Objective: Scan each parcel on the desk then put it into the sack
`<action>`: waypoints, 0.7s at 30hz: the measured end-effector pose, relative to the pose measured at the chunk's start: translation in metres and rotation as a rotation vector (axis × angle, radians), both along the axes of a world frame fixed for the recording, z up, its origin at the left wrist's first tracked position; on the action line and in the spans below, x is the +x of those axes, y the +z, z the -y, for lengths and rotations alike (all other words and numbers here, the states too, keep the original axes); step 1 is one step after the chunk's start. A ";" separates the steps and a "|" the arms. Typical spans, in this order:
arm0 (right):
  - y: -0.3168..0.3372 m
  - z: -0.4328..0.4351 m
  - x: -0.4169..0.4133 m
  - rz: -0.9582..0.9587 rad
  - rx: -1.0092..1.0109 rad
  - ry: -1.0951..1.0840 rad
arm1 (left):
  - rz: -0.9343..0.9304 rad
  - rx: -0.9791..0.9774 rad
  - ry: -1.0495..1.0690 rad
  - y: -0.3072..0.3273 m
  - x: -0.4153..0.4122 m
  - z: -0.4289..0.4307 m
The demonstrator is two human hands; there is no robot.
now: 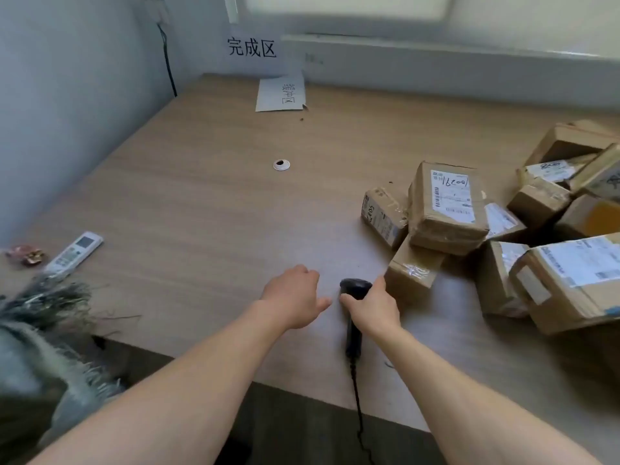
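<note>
Two bare hands reach out over the light wood-grain surface (208,203), close together near its front edge. The right hand (374,312) lies over a black handheld barcode scanner (355,310) that rests on the wood, its rounded head pointing away from the person and its black cable (358,404) trailing back over the front edge; the fingers (349,299) curl down around the scanner just behind its head, though whether they have closed into a firm grip cannot be told. The left hand (295,298) hovers just beside it, palm down, its fingers loosely spread and the thumb angled toward the scanner, holding nothing. To the right sits a heap of brown cardboard parcels (523,236) bound in clear tape, most with white shipping labels; the nearest small taped carton (414,268) is just beyond the right hand's fingertips, and a taller box with a handwritten number on its label (448,206) leans on top of it. On the left side lie a white remote control (74,252), a small red crumpled wrapper (27,254) and a frayed grey-green woven sack (43,317) spilling over the front-left corner, blurred. Farther back are a round white cable grommet (281,165) set in the wood, a white sheet of paper with handwritten characters (281,94), and a printed white sign (252,48) on the wall.
</note>
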State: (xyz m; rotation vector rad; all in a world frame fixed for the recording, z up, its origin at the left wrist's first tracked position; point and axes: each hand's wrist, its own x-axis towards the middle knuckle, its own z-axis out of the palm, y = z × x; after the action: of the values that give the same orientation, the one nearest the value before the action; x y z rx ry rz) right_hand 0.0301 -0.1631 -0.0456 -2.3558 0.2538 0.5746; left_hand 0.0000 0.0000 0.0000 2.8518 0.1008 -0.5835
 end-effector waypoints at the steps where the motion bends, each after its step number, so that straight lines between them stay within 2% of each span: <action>1: -0.003 -0.001 0.001 -0.006 0.016 -0.022 | -0.016 0.003 0.001 -0.002 0.001 0.000; 14: -0.032 -0.010 0.013 -0.057 0.232 -0.254 | -0.043 0.027 0.016 -0.021 -0.007 0.000; 21: -0.012 0.010 -0.008 0.038 0.357 -0.228 | -0.030 0.043 0.047 -0.006 -0.012 0.002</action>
State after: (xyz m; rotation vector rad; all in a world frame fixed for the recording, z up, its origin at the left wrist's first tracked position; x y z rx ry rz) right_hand 0.0218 -0.1726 -0.0572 -1.9587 0.3649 0.4249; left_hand -0.0119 -0.0019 -0.0061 2.8736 0.1872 -0.6222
